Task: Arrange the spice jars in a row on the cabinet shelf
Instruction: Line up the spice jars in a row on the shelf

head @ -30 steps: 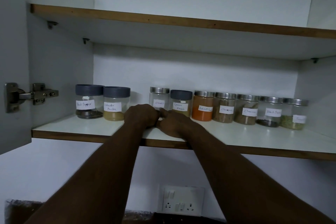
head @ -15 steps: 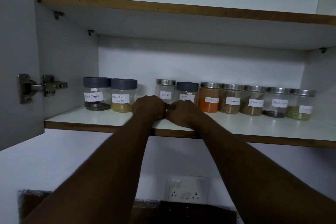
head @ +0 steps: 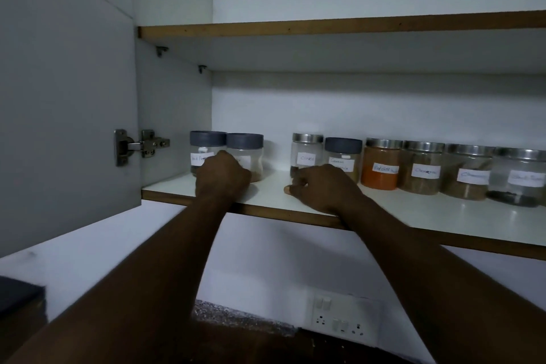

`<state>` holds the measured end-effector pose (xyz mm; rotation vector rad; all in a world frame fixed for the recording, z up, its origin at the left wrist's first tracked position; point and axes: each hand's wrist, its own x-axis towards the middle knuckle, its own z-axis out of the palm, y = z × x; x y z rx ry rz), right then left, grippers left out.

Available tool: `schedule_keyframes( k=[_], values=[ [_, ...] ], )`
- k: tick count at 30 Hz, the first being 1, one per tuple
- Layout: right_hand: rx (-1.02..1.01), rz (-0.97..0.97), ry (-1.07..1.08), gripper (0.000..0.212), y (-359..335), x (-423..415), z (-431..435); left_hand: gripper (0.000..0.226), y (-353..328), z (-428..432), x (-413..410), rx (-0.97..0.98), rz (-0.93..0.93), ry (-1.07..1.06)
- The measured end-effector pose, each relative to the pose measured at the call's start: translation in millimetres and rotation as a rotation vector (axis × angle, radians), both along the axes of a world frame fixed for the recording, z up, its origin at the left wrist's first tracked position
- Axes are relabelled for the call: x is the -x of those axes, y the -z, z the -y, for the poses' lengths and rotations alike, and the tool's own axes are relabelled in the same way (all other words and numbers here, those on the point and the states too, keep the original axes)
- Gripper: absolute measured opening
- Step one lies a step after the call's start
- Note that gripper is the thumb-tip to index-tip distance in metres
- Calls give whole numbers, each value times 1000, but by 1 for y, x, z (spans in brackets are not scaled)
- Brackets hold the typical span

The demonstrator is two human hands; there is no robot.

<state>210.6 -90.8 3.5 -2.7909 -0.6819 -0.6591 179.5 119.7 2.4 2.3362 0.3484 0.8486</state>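
Observation:
Several labelled spice jars stand along the back of the white cabinet shelf (head: 413,213). At the left are two grey-lidded jars, black pepper (head: 204,142) and a yellow-brown powder jar (head: 249,154). After a gap come a steel-lidded cloves jar (head: 307,151), a grey-lidded garam masala jar (head: 344,151), an orange powder jar (head: 381,168) and more steel-lidded jars (head: 469,174) touching in a row. My left hand (head: 221,179) is curled in front of the two left jars, its fingers hidden. My right hand (head: 322,186) rests on the shelf, fingertips at the cloves jar's base, thumb out.
The cabinet door (head: 68,103) stands open at the left on its hinge (head: 139,146). An upper shelf (head: 325,28) hangs close above the jars. Below are a wall socket (head: 339,319), a speckled counter (head: 236,316) and a dark box (head: 20,301).
My hands were together in the gap between the jars. Now the left hand has moved left to the two grey-lidded jars, and the right hand has loosened. The camera turned left.

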Motion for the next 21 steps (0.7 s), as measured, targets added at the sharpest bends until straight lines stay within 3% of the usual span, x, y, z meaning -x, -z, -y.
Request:
schedule_keyframes(
  k=[4, 8, 11, 16, 21],
  values=[
    [9, -58, -23, 65, -2, -1, -28, 49, -3, -5, -9, 79, -21, -27],
    [-20, -67, -28, 84, -1, -5, -64, 37, -3, -14, -26, -49, -111, 36],
    [-10, -96, -12, 86, 0, -14, -78, 22, -4, -21, -40, -119, -129, 110],
    [-117, -166, -5, 90, 1, -28, -80, 48, -6, -25, -63, -248, -188, 239],
    [-131, -205, 18, 92, 1, -34, -81, 38, -4, -26, -73, -347, -221, 262]
  ],
)
